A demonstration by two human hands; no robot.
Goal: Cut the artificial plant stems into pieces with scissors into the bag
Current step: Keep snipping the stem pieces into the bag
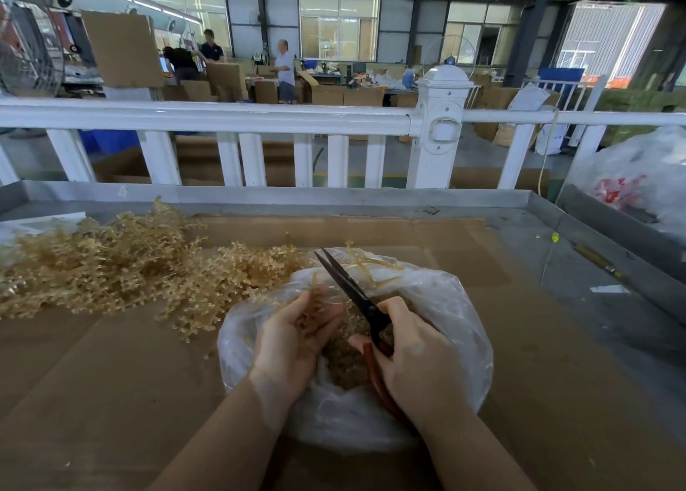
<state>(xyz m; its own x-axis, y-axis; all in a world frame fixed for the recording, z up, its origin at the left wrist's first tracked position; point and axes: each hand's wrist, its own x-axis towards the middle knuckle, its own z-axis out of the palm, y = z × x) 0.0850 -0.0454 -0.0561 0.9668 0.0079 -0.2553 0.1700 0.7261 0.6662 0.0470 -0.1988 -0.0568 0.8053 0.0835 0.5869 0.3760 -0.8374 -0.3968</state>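
at lower centre, red-handled scissors (pixel 356 294) are gripped by the right hand (pixel 412 364), blades slightly parted; a stem sprig (pixel 315 308) is held in the left hand's (pixel 293 342) curled fingers over the clear bag (pixel 445 305). uncut stems (pixel 111 264) are piled at left on the bench (pixel 557 342). no writing is legible.

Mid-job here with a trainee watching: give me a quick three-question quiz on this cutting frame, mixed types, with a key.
1. True or false: the scissors are in the left hand.
2. Multiple choice: where does the pile of uncut stems lie relative to the bag?
A. to its left
B. to its right
C. behind the white railing
3. Fill in: the tabletop under the bag is covered with sheets of ____.

Key:
1. False; the right hand grips their red handles, while the left hand holds a bunch of stems over the bag's mouth.
2. A.
3. Cardboard.
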